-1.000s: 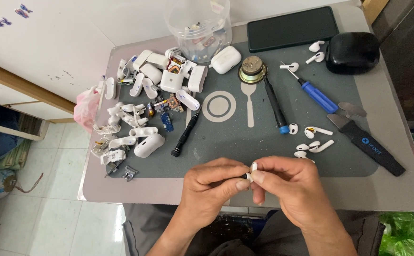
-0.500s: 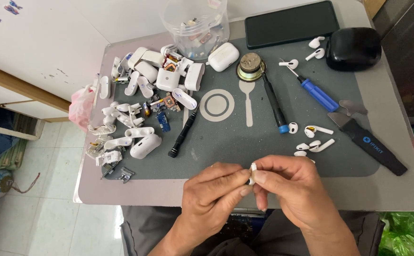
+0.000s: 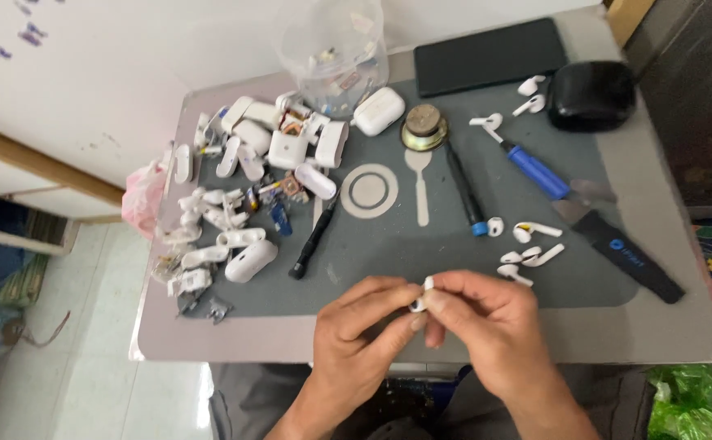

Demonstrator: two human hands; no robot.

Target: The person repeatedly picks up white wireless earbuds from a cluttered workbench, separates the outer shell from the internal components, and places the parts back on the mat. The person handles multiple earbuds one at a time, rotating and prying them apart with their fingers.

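Both of my hands meet at the near edge of the table, pinching one small white earbud (image 3: 423,295) between their fingertips. My left hand (image 3: 364,326) grips it from the left with thumb and forefinger. My right hand (image 3: 486,322) holds it from the right. They hover over the front of the dark grey work mat (image 3: 388,244). A few loose white earbuds (image 3: 527,253) lie on the mat just beyond my right hand.
A heap of white earbud cases and parts (image 3: 242,195) fills the mat's left. A clear plastic tub (image 3: 331,53), dark phone (image 3: 490,55), black case (image 3: 592,94), blue-handled tool (image 3: 535,169), black pry tool (image 3: 625,254), black screwdriver (image 3: 314,238) and round metal speaker (image 3: 424,129) lie further back.
My hands stay together on the earbud with only slight finger shifts. The view has drifted a little.
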